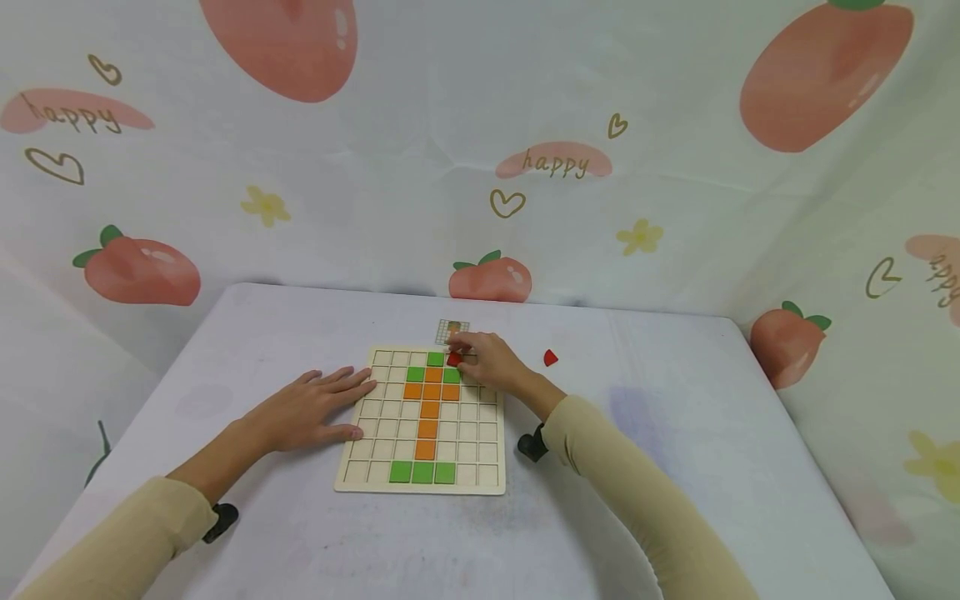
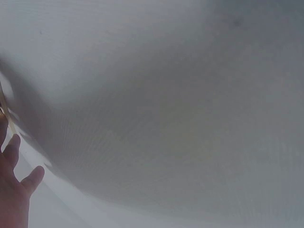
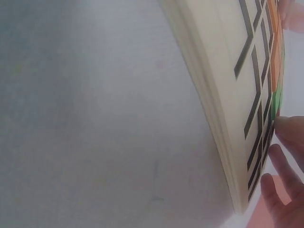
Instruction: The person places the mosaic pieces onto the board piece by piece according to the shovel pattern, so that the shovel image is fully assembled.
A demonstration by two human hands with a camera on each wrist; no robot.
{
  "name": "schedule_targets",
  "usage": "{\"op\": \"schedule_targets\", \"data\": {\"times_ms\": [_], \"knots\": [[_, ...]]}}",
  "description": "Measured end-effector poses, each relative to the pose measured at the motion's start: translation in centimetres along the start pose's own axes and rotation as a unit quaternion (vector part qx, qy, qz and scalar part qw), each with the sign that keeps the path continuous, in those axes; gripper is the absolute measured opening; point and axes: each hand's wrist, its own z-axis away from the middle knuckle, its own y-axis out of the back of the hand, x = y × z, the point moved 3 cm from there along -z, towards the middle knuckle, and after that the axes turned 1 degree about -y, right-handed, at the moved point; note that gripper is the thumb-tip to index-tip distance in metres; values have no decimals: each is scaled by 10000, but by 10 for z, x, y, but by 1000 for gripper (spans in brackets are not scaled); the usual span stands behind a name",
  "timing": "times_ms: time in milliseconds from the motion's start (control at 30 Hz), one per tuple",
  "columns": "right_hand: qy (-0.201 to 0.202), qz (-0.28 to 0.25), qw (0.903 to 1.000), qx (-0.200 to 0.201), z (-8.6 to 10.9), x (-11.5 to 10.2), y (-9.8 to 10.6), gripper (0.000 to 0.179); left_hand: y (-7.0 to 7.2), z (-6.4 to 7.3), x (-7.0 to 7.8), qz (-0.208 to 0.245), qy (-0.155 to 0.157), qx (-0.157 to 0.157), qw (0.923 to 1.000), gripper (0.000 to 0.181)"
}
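A square wooden grid board (image 1: pixel 383 432) lies on the table, with orange square tiles (image 1: pixel 428 409) in a cross shape and green square tiles (image 1: pixel 422 472) at its bottom and top. My left hand (image 1: pixel 315 410) spreads its fingers against the board's left edge, fingertips on the rim. At the board's top row my right hand (image 1: pixel 491 362) pinches a red piece (image 1: pixel 453 360) between thumb and fingers, right beside the upper green tile. The fingers hide part of that piece. In the right wrist view the right hand (image 3: pixel 287 175) appears at the board's far side.
A small printed pattern card (image 1: pixel 447 330) lies just behind the board, partly covered by the right hand. One loose red fan-shaped piece (image 1: pixel 551 357) is on the white table (image 1: pixel 600 517) to the right. A fruit-patterned cloth (image 1: pixel 420 167) hangs behind the table.
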Motion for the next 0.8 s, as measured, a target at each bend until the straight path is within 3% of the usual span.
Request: {"op": "schedule_targets", "data": {"times_ms": [800], "knots": [[-33, 3, 10000, 41, 0, -2, 1, 36, 4, 1, 3, 28, 25, -6, 10000, 77]]}}
